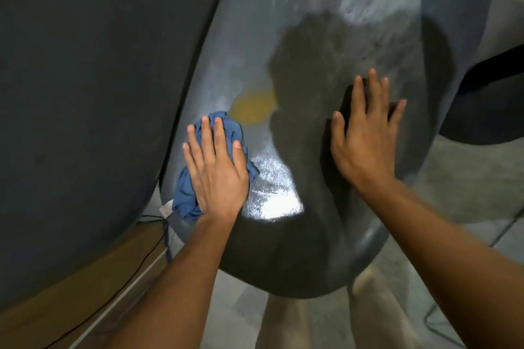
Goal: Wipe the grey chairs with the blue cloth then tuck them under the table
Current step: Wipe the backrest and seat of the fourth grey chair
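Bare legs and grey floor (467,178) at the bottom of frame. Both forearms reach up from the lower edge. Left hand (217,170), fingers straight and spread, presses the bunched blue cloth (184,193) flat onto the grey chair seat (312,37) at centre left, likely mid-wipe. Right hand (365,139), spread flat with nothing in it, rests on the seat at centre right, probably steadying it. Yellow patch (252,108) just above the cloth. Dark surface (85,65) fills the upper left. Second chair (482,110) at right edge, not tucked.
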Demonstrator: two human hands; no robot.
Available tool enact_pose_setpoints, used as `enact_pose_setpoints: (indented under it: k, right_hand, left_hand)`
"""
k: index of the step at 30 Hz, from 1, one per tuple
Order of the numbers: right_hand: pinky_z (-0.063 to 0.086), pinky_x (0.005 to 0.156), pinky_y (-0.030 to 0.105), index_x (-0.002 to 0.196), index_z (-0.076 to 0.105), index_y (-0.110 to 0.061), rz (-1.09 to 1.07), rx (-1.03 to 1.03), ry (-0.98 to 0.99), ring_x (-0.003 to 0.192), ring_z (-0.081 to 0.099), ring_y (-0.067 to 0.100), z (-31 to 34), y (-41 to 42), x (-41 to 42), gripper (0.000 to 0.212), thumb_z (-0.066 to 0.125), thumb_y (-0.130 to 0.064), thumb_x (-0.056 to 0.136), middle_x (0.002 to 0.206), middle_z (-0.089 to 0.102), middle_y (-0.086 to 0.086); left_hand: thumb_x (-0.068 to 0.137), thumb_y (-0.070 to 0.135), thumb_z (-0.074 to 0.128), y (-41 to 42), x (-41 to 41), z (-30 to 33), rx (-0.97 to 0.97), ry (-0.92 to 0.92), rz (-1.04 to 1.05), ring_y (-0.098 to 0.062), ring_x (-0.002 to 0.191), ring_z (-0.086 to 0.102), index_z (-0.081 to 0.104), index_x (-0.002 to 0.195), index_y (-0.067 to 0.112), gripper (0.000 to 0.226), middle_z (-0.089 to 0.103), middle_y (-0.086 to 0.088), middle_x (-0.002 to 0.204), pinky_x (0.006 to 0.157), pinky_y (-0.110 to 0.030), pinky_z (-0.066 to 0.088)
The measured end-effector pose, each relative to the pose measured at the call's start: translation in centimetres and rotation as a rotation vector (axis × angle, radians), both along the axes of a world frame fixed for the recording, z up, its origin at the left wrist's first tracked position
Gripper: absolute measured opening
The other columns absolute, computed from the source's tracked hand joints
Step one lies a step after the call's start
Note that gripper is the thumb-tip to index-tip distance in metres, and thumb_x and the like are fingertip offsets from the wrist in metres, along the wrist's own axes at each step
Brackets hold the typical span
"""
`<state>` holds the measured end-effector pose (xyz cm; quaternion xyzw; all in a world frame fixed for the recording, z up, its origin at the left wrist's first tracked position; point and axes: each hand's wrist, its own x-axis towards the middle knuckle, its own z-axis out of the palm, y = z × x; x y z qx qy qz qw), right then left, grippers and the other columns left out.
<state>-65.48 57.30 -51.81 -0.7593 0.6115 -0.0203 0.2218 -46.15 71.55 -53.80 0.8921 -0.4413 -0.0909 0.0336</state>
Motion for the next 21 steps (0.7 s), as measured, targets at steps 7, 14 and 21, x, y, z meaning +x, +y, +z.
enact_pose_setpoints:
  k: [7,14,21]
  right_hand:
    - [0.003,0.123,0.063,0.161,0.009,-0.004,0.001,-0.078,0.179,0.157,-0.002,0.03,-2.9,0.5,0.9,0.066,0.029,-0.035,0.106,0.17,0.003,0.012]
    - [0.005,0.123,0.062,0.161,0.015,-0.007,-0.019,-0.096,0.192,0.157,0.002,0.03,-3.5,0.5,1.0,0.067,0.028,-0.037,0.102,0.169,0.009,0.01]
    - [0.004,0.123,0.062,0.159,0.018,-0.008,-0.03,-0.11,0.154,0.156,0.007,0.03,-4.1,0.4,0.9,0.068,0.028,-0.039,0.1,0.168,0.016,0.01]
  left_hand:
    - [0.111,0.039,0.027,-10.7,2.1,-2.1,-0.132,-0.032,-0.059,-0.035,0.158,0.009,0.025,0.162,0.011,0.059,0.02,-0.013,0.17,0.128,-0.052,0.009]
    - [0.111,0.037,0.029,-21.8,1.9,-2.6,-0.277,-0.057,-0.145,-0.038,0.157,0.014,0.026,0.161,0.009,0.058,0.022,-0.015,0.169,0.127,-0.053,0.013]
    - [0.11,0.04,0.027,-33.0,0.1,-1.3,-0.393,-0.052,-0.268,-0.038,0.157,0.013,0.029,0.161,0.011,0.059,0.023,-0.014,0.169,0.127,-0.052,0.01]
